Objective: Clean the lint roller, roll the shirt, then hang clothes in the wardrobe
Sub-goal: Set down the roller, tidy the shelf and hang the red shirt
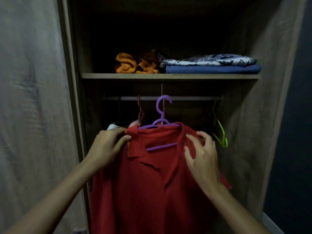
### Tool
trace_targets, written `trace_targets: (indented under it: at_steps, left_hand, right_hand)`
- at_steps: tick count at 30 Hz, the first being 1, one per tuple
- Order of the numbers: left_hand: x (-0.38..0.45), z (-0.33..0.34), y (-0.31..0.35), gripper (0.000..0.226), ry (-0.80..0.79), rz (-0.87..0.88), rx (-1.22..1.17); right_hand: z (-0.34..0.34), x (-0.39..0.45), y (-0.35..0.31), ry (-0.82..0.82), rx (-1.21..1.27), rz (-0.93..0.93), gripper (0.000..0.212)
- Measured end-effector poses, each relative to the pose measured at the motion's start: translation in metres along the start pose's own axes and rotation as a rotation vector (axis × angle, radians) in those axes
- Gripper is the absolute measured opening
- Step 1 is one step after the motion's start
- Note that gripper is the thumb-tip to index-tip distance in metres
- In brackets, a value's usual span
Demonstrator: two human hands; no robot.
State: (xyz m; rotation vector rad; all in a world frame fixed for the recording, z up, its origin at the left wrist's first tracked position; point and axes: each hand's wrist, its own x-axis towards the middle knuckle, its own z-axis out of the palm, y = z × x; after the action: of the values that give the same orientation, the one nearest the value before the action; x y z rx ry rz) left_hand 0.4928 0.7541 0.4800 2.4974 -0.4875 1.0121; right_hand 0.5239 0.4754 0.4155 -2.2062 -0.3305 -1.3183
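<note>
A red polo shirt (152, 183) hangs on a purple hanger (161, 115) in front of the open wardrobe. The hanger's hook is level with the rail (185, 98); I cannot tell whether it rests on it. My left hand (108, 146) pinches the shirt's left shoulder by the collar. My right hand (201, 152) lies on the right shoulder with its fingers spread and lightly touching the cloth. No lint roller is in view.
A pink hanger (140, 110) hangs left of the purple one, a green hanger (220, 132) to the right. On the shelf (168, 76) above lie orange cloths (133, 64) and folded patterned and blue clothes (212, 65). Wardrobe walls stand close on both sides.
</note>
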Motion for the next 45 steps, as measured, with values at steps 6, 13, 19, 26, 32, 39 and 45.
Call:
trace_targets:
  at_steps: [6, 13, 19, 26, 32, 39, 45]
  left_hand:
    - [0.015, 0.036, 0.044, 0.024, 0.124, -0.023, -0.064]
    - [0.009, 0.074, 0.091, 0.038, 0.017, 0.018, -0.216]
    - [0.008, 0.074, 0.080, 0.038, -0.504, -0.168, -0.914]
    - [0.055, 0.110, 0.048, 0.039, -0.040, -0.096, -0.265]
    - [0.079, 0.159, 0.034, 0.056, -0.211, -0.216, -0.122]
    - [0.083, 0.178, 0.022, 0.078, -0.290, -0.264, -0.056]
    - [0.071, 0.187, 0.017, 0.087, -0.310, -0.235, -0.099]
  right_hand:
    - [0.000, 0.008, -0.058, -0.516, 0.839, 0.539, 0.015]
    - [0.002, 0.026, -0.069, -0.265, 0.999, 0.833, 0.023]
    - [0.005, 0.021, -0.040, -0.131, 0.934, 0.883, 0.014]
    - [0.024, 0.059, -0.005, -0.192, 0.713, 0.805, 0.029]
    - [0.059, 0.111, 0.003, -0.295, 0.391, 0.672, 0.021]
    - [0.083, 0.151, 0.018, -0.392, 0.218, 0.628, 0.024]
    - [0.091, 0.133, 0.032, -0.488, 0.117, 0.599, 0.027]
